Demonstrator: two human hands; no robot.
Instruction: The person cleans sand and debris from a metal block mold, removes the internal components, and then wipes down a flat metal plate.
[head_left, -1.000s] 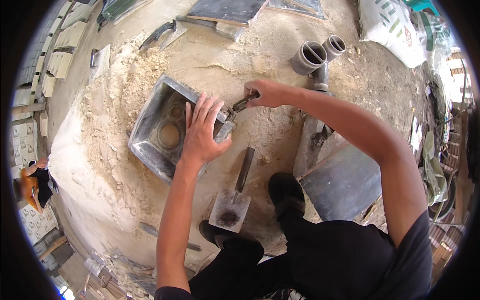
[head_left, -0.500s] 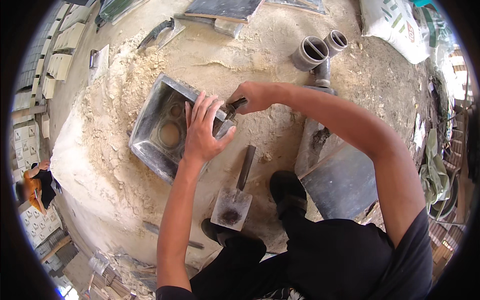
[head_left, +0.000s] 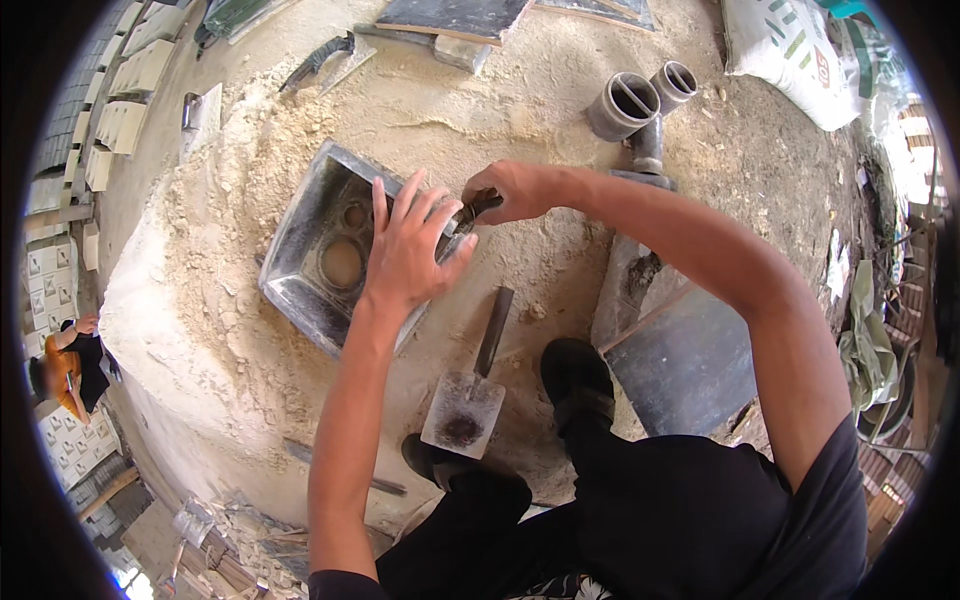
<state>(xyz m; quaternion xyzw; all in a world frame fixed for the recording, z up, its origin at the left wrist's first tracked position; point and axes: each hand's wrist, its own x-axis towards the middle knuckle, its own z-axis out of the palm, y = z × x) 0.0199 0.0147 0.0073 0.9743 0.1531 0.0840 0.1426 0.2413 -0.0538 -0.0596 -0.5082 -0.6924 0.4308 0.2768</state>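
A dark, slant-walled box mould (head_left: 292, 300) sits tilted on pale sandy ground in front of me, with round shapes in its bottom. My left hand (head_left: 405, 255) lies over its right-hand rim, fingers spread. Close beside those fingertips, my right hand (head_left: 508, 190) is closed on a small dark piece (head_left: 487, 203) at the outer side of the mould; its exact kind is hidden by my fingers. Nearer my feet lies a square-bladed trowel (head_left: 463, 412) with a dark handle and a dark smudge on the blade.
Two joined round containers (head_left: 622, 105) stand at the far right, before a white sack (head_left: 790, 60). A dark flat board (head_left: 685, 360) lies right of my shoe. Another trowel (head_left: 203, 120) and a dark brush-like thing (head_left: 318, 60) lie far left. A person (head_left: 75, 370) sits at the left edge.
My left hand has shifted slightly, its fingers bent a little differently over the rim. The right hand has turned slightly at the mould's side, still holding the dark piece.
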